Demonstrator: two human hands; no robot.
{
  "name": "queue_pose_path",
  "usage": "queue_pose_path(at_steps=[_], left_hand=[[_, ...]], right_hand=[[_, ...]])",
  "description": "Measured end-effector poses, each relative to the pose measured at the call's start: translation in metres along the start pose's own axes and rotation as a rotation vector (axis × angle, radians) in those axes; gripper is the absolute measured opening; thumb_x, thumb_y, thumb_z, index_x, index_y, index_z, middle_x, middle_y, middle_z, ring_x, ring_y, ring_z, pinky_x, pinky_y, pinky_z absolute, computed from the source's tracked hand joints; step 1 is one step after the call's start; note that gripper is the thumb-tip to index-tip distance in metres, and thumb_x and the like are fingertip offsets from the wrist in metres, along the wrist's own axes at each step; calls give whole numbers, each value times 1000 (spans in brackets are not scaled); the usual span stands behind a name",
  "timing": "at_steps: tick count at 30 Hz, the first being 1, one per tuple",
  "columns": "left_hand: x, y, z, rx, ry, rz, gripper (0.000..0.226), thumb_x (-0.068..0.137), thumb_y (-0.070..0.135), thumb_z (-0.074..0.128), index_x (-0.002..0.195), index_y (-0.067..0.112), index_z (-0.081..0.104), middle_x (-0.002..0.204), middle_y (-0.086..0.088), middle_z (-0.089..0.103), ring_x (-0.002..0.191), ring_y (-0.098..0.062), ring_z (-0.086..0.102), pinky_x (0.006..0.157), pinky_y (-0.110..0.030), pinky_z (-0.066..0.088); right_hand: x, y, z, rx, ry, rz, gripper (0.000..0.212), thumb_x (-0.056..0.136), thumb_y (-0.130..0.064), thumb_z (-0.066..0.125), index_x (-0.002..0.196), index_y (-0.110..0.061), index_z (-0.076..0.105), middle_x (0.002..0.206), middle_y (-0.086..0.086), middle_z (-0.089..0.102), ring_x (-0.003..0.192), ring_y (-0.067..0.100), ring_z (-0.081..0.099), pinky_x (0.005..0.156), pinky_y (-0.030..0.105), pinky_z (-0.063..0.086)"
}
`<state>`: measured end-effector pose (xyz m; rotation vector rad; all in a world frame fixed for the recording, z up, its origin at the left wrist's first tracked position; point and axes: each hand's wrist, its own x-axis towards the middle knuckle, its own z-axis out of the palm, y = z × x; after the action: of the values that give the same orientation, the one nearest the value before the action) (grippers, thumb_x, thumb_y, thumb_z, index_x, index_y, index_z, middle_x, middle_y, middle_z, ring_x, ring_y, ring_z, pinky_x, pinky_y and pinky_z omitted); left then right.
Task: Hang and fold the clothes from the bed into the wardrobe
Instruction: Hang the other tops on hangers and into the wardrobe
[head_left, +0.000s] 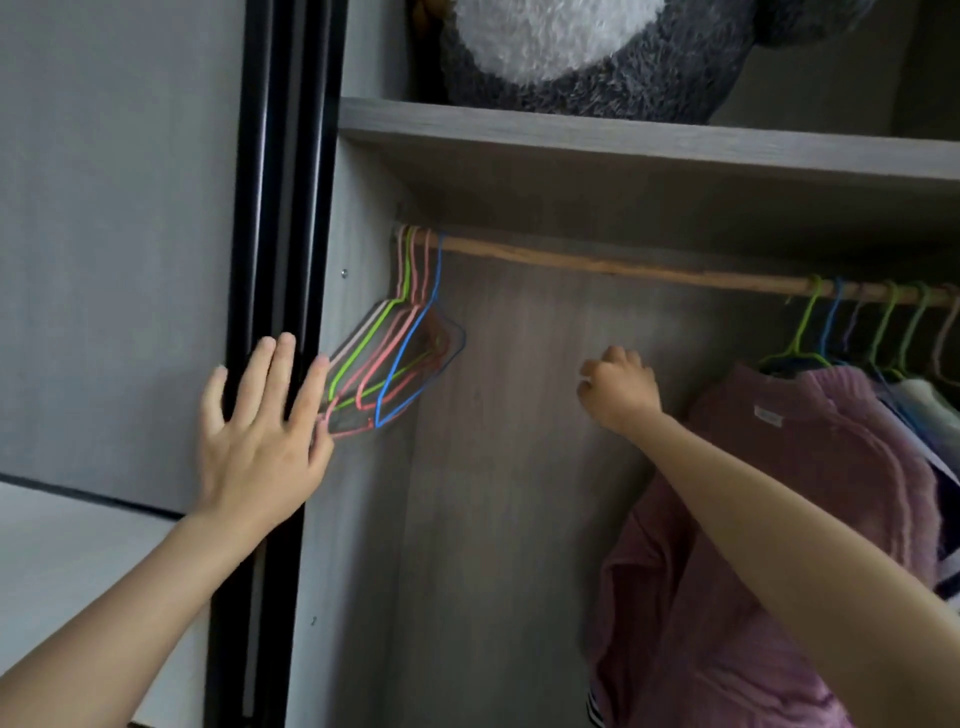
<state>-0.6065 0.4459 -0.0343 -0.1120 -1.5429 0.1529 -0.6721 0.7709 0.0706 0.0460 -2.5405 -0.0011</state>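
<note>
Head view puts me in front of an open grey wood-grain wardrobe (519, 493), with a bare wooden hanging rail (597, 262) running across it. Above the rail sits a grey shelf board (623, 143) carrying a shaggy grey-and-white plush toy (597, 52), cut off by the top edge. Left of the rail stands a glossy black sliding-door frame (280, 208) beside a flat grey panel (114, 234). A pale surface low on that side is too cropped for me to name.

At the rail's left end hangs a bunch of bare wire hangers in pink, green and blue (400, 364). At its right end a pink knitted sweater (831, 493) hangs on a light green hanger (802, 332), neck label showing and lower hem out of frame. More hangers and garments behind it are mostly hidden.

Below the rail's left end my left hand (260, 436) is spread with straight fingers across the black frame. I cannot tell whether it touches the frame. Under the rail's middle my right hand (621, 392) is curled into a fist, nothing showing in it, just left of the sweater.
</note>
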Motion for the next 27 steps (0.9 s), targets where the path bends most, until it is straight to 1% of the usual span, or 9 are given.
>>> queue_pose_path(at_steps=[3,6,8,12,15,18,20,22,27], left_hand=[[-16,-13,5,75,-26,-1,54,89,28,39,142,14,35,149,-24,27,145,-34,8,113,-52,10],[-16,-11,7,51,-41,-38,55,87,30,40,140,17,37,148,-24,24,136,-47,17,105,-61,20],[-14,-11,7,27,-49,-35,54,86,29,41,139,19,38,148,-22,23,134,-48,20,101,-63,25],[-18,-13,6,4,-48,-26,52,86,27,43,137,19,40,148,-22,23,134,-48,22,98,-61,33],[-18,-14,5,-4,-41,-31,50,86,27,43,136,19,41,148,-22,24,134,-47,23,95,-58,38],[-18,-15,5,-5,-39,-17,49,87,26,44,136,19,42,147,-22,25,133,-47,24,95,-57,39],[-18,-16,6,2,-35,-10,49,87,27,44,136,19,42,147,-22,26,133,-48,25,95,-56,39],[-18,-16,6,3,-35,-12,49,87,26,44,136,19,42,147,-22,26,133,-48,26,96,-56,38],[-19,-17,6,-11,-44,-16,49,88,26,45,136,18,42,147,-22,26,133,-48,25,95,-56,39]], right_hand=[[7,-58,17,296,-84,-27,35,96,-28,41,116,-6,60,128,21,47,122,36,40,99,36,37],[6,-119,19,583,-172,-65,41,98,-33,42,67,-10,55,102,22,59,98,29,54,77,28,35],[5,-155,19,780,-221,-52,45,99,-33,42,57,-17,42,88,15,50,84,21,44,70,25,30],[7,-198,32,1067,-294,60,33,96,-27,47,70,-8,52,81,13,51,77,21,48,53,25,32],[7,-210,43,1027,-347,95,25,91,-18,52,69,-6,51,76,13,52,63,22,47,49,26,31],[7,-212,45,994,-310,103,22,93,-13,45,98,4,59,103,25,60,92,33,59,64,29,38],[6,-209,43,988,-217,127,25,97,-16,36,104,1,53,119,27,57,110,37,54,80,33,40],[0,-205,35,967,-108,131,27,101,-20,29,108,-1,47,124,26,53,115,39,50,90,36,39],[0,-189,19,929,54,201,36,102,-20,25,119,5,45,127,26,52,117,40,48,93,38,36]])
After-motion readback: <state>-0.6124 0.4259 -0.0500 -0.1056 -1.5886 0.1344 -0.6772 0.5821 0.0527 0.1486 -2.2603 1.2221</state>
